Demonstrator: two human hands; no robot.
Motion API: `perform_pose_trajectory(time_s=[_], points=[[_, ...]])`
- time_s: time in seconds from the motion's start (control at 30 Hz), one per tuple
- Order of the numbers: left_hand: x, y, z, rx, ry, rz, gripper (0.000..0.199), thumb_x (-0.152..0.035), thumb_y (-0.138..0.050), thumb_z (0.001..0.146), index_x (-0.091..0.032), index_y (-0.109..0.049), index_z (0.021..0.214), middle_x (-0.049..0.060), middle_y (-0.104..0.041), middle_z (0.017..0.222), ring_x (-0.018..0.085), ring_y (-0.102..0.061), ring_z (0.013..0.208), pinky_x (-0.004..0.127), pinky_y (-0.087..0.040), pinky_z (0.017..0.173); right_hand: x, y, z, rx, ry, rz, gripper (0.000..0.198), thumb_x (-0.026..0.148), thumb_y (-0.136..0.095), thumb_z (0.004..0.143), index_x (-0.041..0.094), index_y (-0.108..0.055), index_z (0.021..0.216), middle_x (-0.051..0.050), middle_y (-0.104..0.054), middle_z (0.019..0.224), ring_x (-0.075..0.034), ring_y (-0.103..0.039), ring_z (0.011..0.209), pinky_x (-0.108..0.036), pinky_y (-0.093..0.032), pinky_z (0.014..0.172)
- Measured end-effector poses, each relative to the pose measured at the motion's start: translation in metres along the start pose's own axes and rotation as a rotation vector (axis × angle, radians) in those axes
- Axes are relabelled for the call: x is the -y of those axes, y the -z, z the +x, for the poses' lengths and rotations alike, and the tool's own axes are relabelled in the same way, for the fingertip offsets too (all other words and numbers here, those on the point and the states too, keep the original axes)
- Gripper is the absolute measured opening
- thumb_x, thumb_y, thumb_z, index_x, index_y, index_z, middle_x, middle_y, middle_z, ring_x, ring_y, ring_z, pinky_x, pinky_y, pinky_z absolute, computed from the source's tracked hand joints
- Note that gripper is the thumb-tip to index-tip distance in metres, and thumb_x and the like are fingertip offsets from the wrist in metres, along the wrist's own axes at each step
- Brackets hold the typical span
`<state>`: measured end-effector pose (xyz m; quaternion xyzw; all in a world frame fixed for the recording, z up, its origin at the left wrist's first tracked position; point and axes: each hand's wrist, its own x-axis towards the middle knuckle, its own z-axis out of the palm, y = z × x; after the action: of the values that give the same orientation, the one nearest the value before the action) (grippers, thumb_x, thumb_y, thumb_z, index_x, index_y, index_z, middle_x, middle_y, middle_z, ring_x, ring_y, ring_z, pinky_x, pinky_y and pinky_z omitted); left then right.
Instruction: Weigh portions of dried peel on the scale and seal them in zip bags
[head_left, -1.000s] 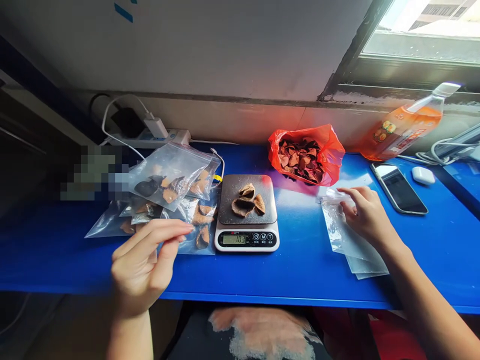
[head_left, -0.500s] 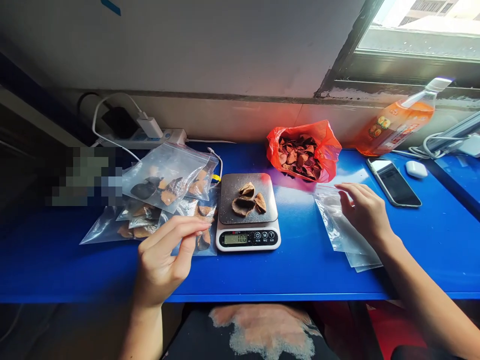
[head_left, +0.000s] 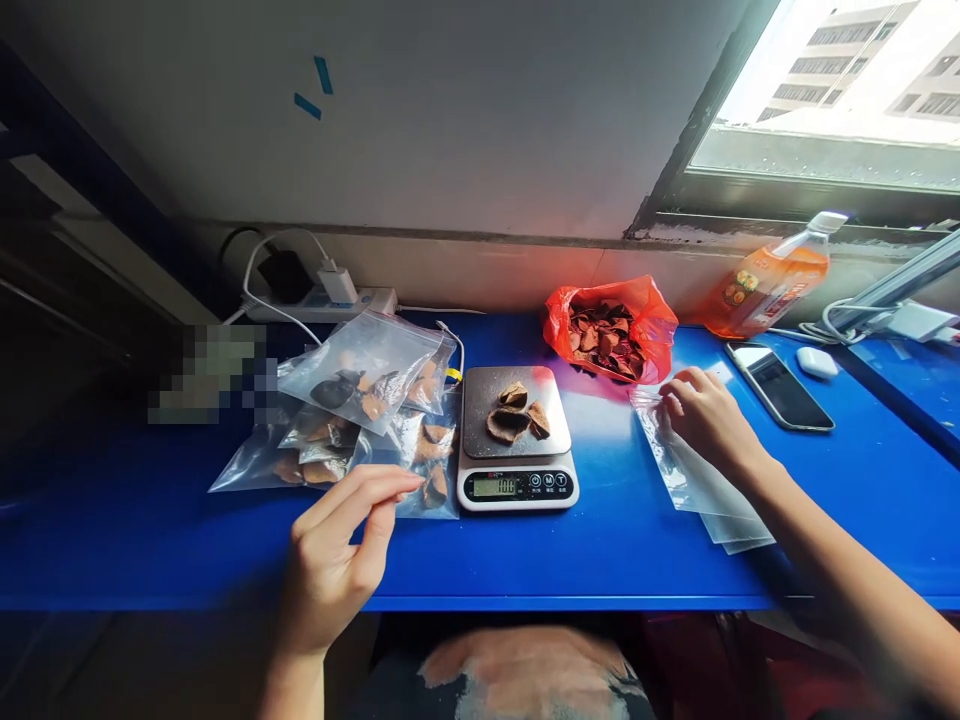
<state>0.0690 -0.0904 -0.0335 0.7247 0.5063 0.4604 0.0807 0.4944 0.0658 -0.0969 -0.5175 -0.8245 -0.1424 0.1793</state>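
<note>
My right hand has its fingers closed at the top edge of a small stack of clear zip-lock bags, pinching the upper bag. My left hand hovers in front of the scale's left side, fingers loosely bent and nothing visible in them. Between the hands stands a digital kitchen scale, its display seeming to read 100. On its steel plate lie several dried brown shell-like pieces. Filled zip-lock bags with similar pieces are piled beyond my left hand.
An open red plastic bag of brown pieces stands behind the scale. At right are a phone, a white earphone case and an orange drink bottle. A power strip with cables lies along the wall.
The whole view has shifted, with more of the window showing. My right hand's fingers have drawn closer together at the bag's top edge. The pieces on the scale stay put.
</note>
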Motion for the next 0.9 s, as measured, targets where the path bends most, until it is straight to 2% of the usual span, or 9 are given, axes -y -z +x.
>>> perform_pose_trajectory(time_s=[0.13,0.23,0.33,0.43,0.47,0.53,0.6,0.77,0.9], points=[[0.006,0.009,-0.006,0.020,-0.003,-0.009,0.026,-0.005,-0.050,0.090,-0.021,-0.070,0.093,0.001,-0.072,0.089,0.016,-0.068,0.086,0.026,-0.055,0.076,0.011,0.011,0.001,-0.020,-0.042,-0.044,0.013,0.019,-0.054,0.085,0.021,-0.060,0.074,-0.013,-0.064,0.080,-0.030,-0.057,0.083,-0.039,-0.045,0.063],[0.006,0.012,-0.005,0.061,-0.026,-0.053,0.027,-0.003,-0.049,0.090,-0.022,-0.068,0.094,0.001,-0.071,0.090,0.015,-0.068,0.087,0.025,-0.055,0.078,0.034,0.043,-0.001,-0.036,0.029,0.034,0.014,0.018,-0.051,0.089,0.023,-0.060,0.080,-0.009,-0.067,0.079,-0.028,-0.058,0.083,-0.039,-0.048,0.067],[0.002,0.008,0.003,0.104,-0.062,-0.161,0.029,-0.002,-0.049,0.091,-0.024,-0.067,0.097,0.000,-0.071,0.090,0.014,-0.067,0.086,0.025,-0.055,0.075,0.082,0.087,-0.003,-0.059,0.133,0.179,0.007,0.021,-0.056,0.090,0.027,-0.059,0.089,-0.005,-0.067,0.085,-0.024,-0.059,0.081,-0.040,-0.051,0.075],[-0.005,-0.001,0.020,0.214,-0.152,-0.249,0.033,-0.002,-0.051,0.091,-0.024,-0.064,0.112,0.002,-0.071,0.098,0.015,-0.068,0.090,0.026,-0.056,0.079,0.145,0.120,-0.002,-0.073,0.203,0.359,0.015,0.014,-0.058,0.089,0.028,-0.059,0.095,-0.005,-0.064,0.084,-0.023,-0.059,0.081,-0.038,-0.050,0.073],[-0.007,-0.003,0.027,0.269,-0.202,-0.265,0.036,-0.002,-0.051,0.091,-0.024,-0.061,0.119,0.003,-0.071,0.102,0.015,-0.068,0.093,0.027,-0.056,0.081,0.165,0.126,0.000,-0.032,0.256,0.441,0.018,0.011,-0.056,0.089,0.027,-0.059,0.096,-0.005,-0.064,0.085,-0.022,-0.059,0.082,-0.037,-0.051,0.073],[-0.010,-0.005,0.041,0.380,-0.312,-0.293,0.041,-0.002,-0.050,0.093,-0.023,-0.056,0.127,0.005,-0.070,0.109,0.016,-0.067,0.099,0.028,-0.055,0.086,0.196,0.128,0.005,0.019,0.298,0.568,0.023,0.004,-0.052,0.088,0.024,-0.058,0.098,-0.005,-0.064,0.086,-0.021,-0.058,0.084,-0.035,-0.051,0.072],[-0.009,-0.004,0.052,0.464,-0.403,-0.325,0.038,-0.003,-0.052,0.093,-0.022,-0.055,0.126,0.006,-0.070,0.109,0.016,-0.066,0.100,0.028,-0.055,0.087,0.215,0.122,0.010,0.058,0.344,0.659,0.025,0.001,-0.049,0.088,0.022,-0.057,0.099,-0.006,-0.064,0.088,-0.020,-0.055,0.083,-0.034,-0.050,0.072],[0.009,0.000,0.066,0.577,-0.494,-0.387,0.021,-0.008,-0.058,0.091,-0.018,-0.059,0.109,0.007,-0.070,0.099,0.017,-0.067,0.093,0.029,-0.055,0.084,0.229,0.099,0.018,0.040,0.317,0.792,0.014,0.006,-0.051,0.092,0.019,-0.055,0.091,-0.005,-0.062,0.084,-0.016,-0.052,0.077,-0.029,-0.047,0.067],[0.019,-0.003,0.071,0.617,-0.520,-0.449,0.011,-0.009,-0.063,0.089,-0.017,-0.061,0.096,0.006,-0.069,0.093,0.016,-0.066,0.088,0.027,-0.054,0.081,0.237,0.096,0.022,-0.025,0.245,0.845,0.008,0.011,-0.057,0.093,0.019,-0.055,0.089,-0.003,-0.063,0.078,-0.014,-0.053,0.072,-0.026,-0.044,0.064]])
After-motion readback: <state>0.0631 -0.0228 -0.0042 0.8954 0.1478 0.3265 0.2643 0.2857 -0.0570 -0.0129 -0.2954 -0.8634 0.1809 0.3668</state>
